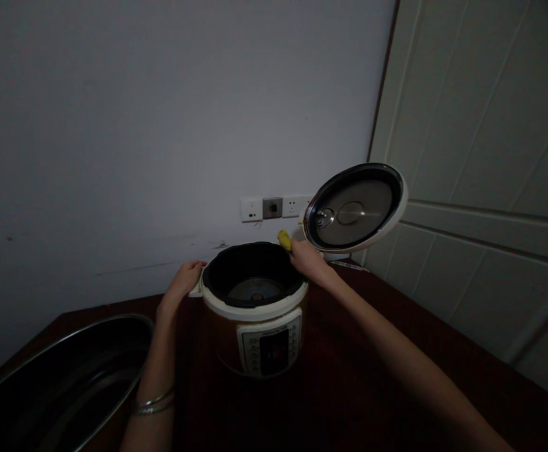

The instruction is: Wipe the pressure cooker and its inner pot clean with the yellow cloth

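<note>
An electric pressure cooker (226, 333) stands on the dark red table, its lid (368, 213) raised and tilted at the right side. Inside the dark rim, the round heating plate (255, 289) shows at the bottom. My left hand (186, 280) has its fingers wrapped around the cooker's left side handle. A yellow cloth (284, 239) sticks out of my right hand (307, 258), which is closed on it at the cooker's back right rim. Part of the cloth is hidden by the fingers.
To the left stands a large metal bowl (144, 323) with a shiny rim, close to my left forearm. Behind the cooker, wall sockets (251, 209) are set in the pale wall (161, 125). A panelled white door (481, 113) rises at the right, beyond the dark red table (372, 351).
</note>
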Available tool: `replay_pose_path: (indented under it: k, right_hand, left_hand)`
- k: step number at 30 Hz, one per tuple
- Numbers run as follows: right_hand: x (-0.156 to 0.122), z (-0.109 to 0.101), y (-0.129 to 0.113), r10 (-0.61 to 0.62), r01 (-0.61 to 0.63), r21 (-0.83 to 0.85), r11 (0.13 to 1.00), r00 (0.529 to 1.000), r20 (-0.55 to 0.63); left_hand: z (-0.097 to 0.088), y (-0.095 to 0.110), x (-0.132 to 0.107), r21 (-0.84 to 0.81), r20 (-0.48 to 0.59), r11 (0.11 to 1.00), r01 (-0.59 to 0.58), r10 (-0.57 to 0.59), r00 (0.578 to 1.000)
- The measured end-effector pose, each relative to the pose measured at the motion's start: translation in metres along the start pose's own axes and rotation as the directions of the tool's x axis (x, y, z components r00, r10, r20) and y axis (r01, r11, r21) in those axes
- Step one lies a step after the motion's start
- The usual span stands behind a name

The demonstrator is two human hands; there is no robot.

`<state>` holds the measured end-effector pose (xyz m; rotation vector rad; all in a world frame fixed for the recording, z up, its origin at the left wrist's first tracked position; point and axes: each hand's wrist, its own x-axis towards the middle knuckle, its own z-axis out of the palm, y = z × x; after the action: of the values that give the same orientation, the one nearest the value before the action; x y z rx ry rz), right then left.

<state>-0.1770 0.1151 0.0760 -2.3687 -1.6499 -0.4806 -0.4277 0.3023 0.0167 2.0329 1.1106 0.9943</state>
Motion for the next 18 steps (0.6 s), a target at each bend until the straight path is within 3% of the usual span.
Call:
replay_pose_path:
  k: [5, 10, 13, 15, 18]
  right_hand:
    - [-0.031, -0.007, 0.000, 0.017, -0.015, 0.033, 0.999, 0.999, -0.038]
    - [-0.056, -0.027, 0.011, -0.084, 0.090, 0.084, 0.992, 0.994, -0.069]
    - [-0.045, -0.050, 0.019, -0.108, 0.115, 0.097, 0.989, 0.991, -0.083]
    - [-0.027, -0.061, 0.021, -0.116, 0.132, 0.093, 0.987, 0.980, -0.164]
    - [0.004, -0.062, 0.016, -0.143, 0.153, 0.059, 0.986, 0.979, -0.147]
  left_hand:
    - [0.000, -0.001, 0.001, -0.006, 0.010, 1.000, 0.002, -0.002, 1.000]
    - [0.001, -0.004, 0.001, -0.035, 0.022, 0.999, -0.017, 0.017, 1.000]
    - [0.002, -0.004, 0.000, -0.039, 0.013, 0.999, -0.029, 0.029, 0.999]
    - [0.002, -0.003, 0.000, -0.030, 0.007, 0.999, -0.021, 0.021, 1.000]
    - [0.001, -0.001, -0.001, -0.008, 0.000, 1.000, -0.010, 0.010, 1.000]
